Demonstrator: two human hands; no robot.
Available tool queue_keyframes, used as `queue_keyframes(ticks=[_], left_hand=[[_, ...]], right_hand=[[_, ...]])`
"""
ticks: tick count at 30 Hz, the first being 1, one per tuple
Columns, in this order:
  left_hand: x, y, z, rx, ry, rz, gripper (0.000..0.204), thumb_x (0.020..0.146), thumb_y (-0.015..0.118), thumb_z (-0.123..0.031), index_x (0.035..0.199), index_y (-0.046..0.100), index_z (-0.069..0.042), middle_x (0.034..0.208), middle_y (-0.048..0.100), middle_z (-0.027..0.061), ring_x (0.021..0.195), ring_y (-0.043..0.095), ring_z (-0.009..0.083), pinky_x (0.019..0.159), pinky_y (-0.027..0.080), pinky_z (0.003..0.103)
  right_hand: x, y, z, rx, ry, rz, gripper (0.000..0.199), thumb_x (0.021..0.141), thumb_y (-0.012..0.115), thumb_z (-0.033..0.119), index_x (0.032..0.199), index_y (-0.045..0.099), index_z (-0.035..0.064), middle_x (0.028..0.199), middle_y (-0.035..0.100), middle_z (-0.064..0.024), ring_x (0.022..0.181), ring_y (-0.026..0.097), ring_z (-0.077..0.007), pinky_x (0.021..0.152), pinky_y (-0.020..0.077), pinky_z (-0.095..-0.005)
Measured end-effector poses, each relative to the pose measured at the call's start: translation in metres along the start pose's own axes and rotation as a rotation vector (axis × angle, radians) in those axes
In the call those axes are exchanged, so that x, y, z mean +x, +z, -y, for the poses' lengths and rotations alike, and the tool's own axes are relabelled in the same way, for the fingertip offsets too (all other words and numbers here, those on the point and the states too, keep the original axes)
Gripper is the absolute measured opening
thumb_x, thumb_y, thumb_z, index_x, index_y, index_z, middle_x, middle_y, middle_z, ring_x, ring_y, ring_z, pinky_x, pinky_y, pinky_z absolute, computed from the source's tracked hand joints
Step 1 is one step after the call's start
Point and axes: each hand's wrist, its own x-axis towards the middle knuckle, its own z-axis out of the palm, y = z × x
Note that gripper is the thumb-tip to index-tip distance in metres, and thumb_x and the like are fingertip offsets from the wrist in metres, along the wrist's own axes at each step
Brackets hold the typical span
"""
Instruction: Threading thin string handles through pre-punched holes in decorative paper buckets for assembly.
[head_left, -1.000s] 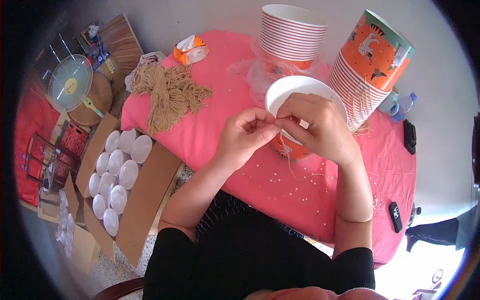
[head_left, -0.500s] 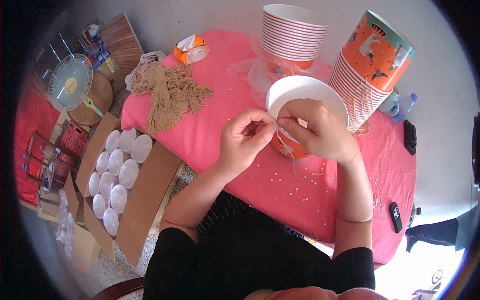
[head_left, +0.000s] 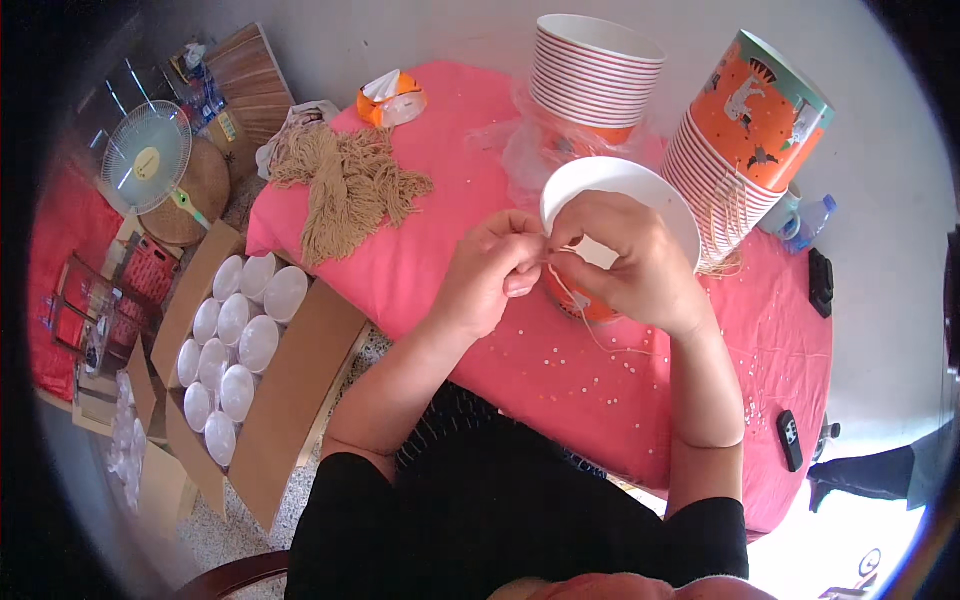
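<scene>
I observe both hands working at the middle of the pink tabletop (head_left: 470, 190), above a single paper cup (head_left: 600, 200) with a white inside and orange outside. The left hand (head_left: 490, 270) is closed in a pinch, thumb and forefinger pressed on a thin tan string (head_left: 575, 300). The right hand (head_left: 630, 260) is likewise closed, its fingers curled over the cup's near rim and pinching the same string; the two pinches almost touch. The string lies directly between the hands, then hangs down from them toward the tabletop's near edge, across the cup's orange wall. Its held stretch runs roughly left to right; neither hand is nearer than the other. The cup sits under the right hand, to the right of the left hand.

Toward the far edge stand two stacks of cups: a white-walled stack (head_left: 590, 75) and an orange printed stack (head_left: 750, 120) leaning at the far right. A heap of tan string (head_left: 345, 185) lies near the far left corner, with an orange tissue pack (head_left: 392, 98) beyond it. On the floor, left of the tabletop, a cardboard box (head_left: 300, 390) holds white lids (head_left: 235, 340).
</scene>
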Motion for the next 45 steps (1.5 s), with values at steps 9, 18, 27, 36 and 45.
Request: queue_keyframes(ticks=[9,18,27,36,45], left_hand=[[-0.006,0.002,-0.005,-0.145,-0.095,0.039,0.009,0.092,0.059,-0.017,0.092,0.057,-0.008,0.068,0.045,-0.0051,0.052,0.036,0.0031,0.047,0.028,0.018],[-0.006,-0.002,0.003,-0.007,0.081,0.023,0.009,0.091,0.064,-0.006,0.099,0.060,-0.004,0.076,0.056,-0.0021,0.055,0.041,0.0015,0.047,0.030,0.018],[-0.006,-0.005,-0.001,0.058,0.144,0.027,0.010,0.092,0.064,-0.008,0.099,0.061,-0.003,0.074,0.055,-0.0030,0.055,0.039,0.0007,0.047,0.030,0.017],[-0.009,-0.010,0.000,0.163,0.137,-0.024,0.008,0.091,0.061,-0.006,0.097,0.062,-0.001,0.071,0.051,-0.0030,0.055,0.040,0.0033,0.048,0.030,0.019],[0.003,0.001,-0.008,0.624,0.626,-0.065,0.013,0.088,0.067,-0.003,0.101,0.065,-0.001,0.091,0.062,-0.0011,0.064,0.049,0.0029,0.056,0.039,0.019]], right_hand=[[0.001,0.003,0.000,-0.063,0.031,-0.044,0.016,0.071,0.071,0.001,0.085,0.065,0.0031,0.078,0.066,-0.0113,0.073,0.065,-0.0286,0.067,0.0519,-0.0380],[0.002,0.002,-0.001,-0.146,0.019,-0.048,0.013,0.072,0.070,0.004,0.081,0.062,0.0024,0.076,0.064,-0.0115,0.070,0.064,-0.0305,0.063,0.0507,-0.0395],[0.003,-0.004,-0.002,-0.326,-0.034,-0.064,0.011,0.072,0.068,0.009,0.077,0.059,0.0049,0.073,0.060,-0.0094,0.067,0.061,-0.0308,0.062,0.0485,-0.0411],[0.001,-0.015,-0.003,-0.354,-0.015,-0.050,0.012,0.069,0.068,0.007,0.079,0.061,0.0064,0.071,0.058,-0.0085,0.065,0.060,-0.0287,0.059,0.0473,-0.0398],[0.004,-0.019,0.008,-0.454,-0.113,-0.056,0.015,0.069,0.070,0.011,0.080,0.060,0.0068,0.074,0.056,-0.0074,0.069,0.061,-0.0277,0.058,0.0481,-0.0401]])
